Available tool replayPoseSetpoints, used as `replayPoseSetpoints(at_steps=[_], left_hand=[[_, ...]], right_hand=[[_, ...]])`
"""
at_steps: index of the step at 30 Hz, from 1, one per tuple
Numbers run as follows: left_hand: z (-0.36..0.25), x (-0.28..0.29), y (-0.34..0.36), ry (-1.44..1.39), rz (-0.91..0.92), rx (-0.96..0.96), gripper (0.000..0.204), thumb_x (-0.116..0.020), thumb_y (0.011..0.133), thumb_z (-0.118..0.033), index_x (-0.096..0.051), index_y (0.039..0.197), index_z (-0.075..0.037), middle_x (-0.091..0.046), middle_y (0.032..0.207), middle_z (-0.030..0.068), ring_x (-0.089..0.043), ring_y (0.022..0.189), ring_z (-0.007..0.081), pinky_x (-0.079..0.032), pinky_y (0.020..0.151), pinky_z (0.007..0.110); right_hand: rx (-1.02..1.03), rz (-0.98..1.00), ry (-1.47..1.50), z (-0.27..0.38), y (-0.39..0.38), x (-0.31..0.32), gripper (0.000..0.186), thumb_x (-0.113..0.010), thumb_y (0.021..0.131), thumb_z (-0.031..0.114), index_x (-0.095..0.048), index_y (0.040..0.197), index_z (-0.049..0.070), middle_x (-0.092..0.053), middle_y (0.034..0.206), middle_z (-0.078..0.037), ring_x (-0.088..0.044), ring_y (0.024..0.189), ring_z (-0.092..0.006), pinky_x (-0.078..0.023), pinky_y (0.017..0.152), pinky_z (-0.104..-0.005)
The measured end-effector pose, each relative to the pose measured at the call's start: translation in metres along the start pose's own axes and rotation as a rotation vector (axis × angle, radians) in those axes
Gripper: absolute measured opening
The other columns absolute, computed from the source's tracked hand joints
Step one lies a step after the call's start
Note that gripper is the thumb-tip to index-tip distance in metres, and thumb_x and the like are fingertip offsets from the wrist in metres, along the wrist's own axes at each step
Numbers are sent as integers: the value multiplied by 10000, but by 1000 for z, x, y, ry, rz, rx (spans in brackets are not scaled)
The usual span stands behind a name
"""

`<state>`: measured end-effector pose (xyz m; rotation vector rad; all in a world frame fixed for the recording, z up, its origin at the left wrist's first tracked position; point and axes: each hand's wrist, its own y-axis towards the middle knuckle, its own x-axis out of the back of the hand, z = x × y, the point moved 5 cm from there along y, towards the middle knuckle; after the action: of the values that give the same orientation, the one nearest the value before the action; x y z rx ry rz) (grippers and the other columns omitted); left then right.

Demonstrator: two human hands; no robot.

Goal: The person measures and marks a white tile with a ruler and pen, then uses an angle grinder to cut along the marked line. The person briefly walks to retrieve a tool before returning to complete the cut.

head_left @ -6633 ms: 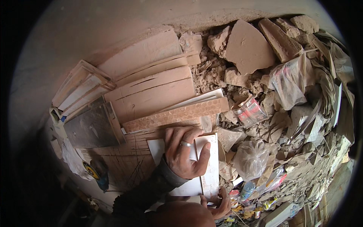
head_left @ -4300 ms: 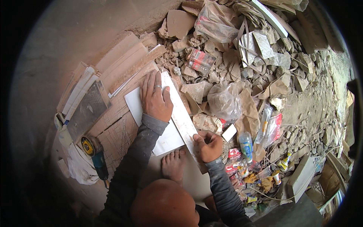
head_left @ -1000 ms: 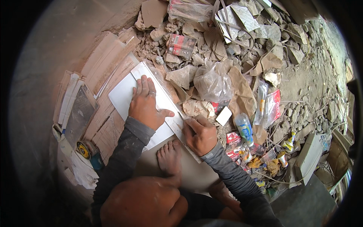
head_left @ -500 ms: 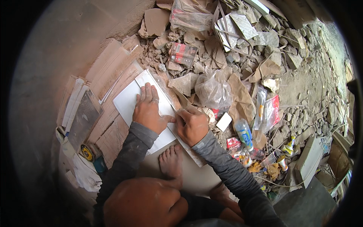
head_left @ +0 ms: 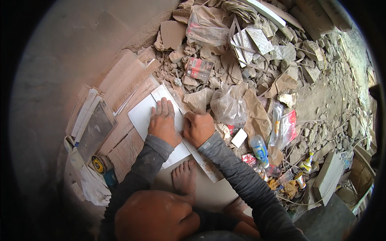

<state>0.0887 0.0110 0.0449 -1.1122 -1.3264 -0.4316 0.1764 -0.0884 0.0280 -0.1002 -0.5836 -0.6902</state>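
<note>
White flat rectangular panel (head_left: 140, 114) at frame centre, partly under long narrow off-white strip (head_left: 204, 161); strip's long axis upper left to lower right. Left hand (head_left: 164, 125) palm-down, fingers extended, atop strip. Right hand (head_left: 199, 128) nearer strip's right edge, fingers curled, tips hidden; can't tell if grasping anything.

Left hand (head_left: 162, 125) flat, palm down; right hand (head_left: 200, 127) curled just beside it, forearms (head_left: 145, 164) converging
</note>
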Motion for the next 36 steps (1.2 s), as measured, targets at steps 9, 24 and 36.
replayPoseSetpoints(at_steps=[9, 24, 36], left_hand=[[1, 3, -1, -11, -5, 30, 1010, -797, 769, -315, -314, 1533, 138, -293, 1610, 355, -273, 1532, 438, -189, 1262, 529], [1, 3, 2, -43, 85, 87, 1215, -885, 687, -555, -326, 1553, 87, -278, 1632, 317, -238, 1547, 412, -131, 1270, 551], [-2, 7, 0, -83, 112, 90, 936, -886, 709, -523, -611, 1322, 128, -297, 1629, 313, -233, 1549, 417, -113, 1270, 549]], right_hand=[[27, 5, 8, 0, 49, -22, 112, -648, 791, 79, -677, 760, -24, -606, 704, -249, -632, 691, -452, -518, 648, -519], [61, 45, 14, 4, 73, -31, 138, -675, 775, 106, -686, 735, -25, -628, 696, -276, -646, 688, -454, -535, 671, -525], [101, -11, 28, 3, 85, -37, 136, -679, 776, 102, -678, 725, -23, -619, 692, -273, -634, 687, -466, -527, 666, -523]])
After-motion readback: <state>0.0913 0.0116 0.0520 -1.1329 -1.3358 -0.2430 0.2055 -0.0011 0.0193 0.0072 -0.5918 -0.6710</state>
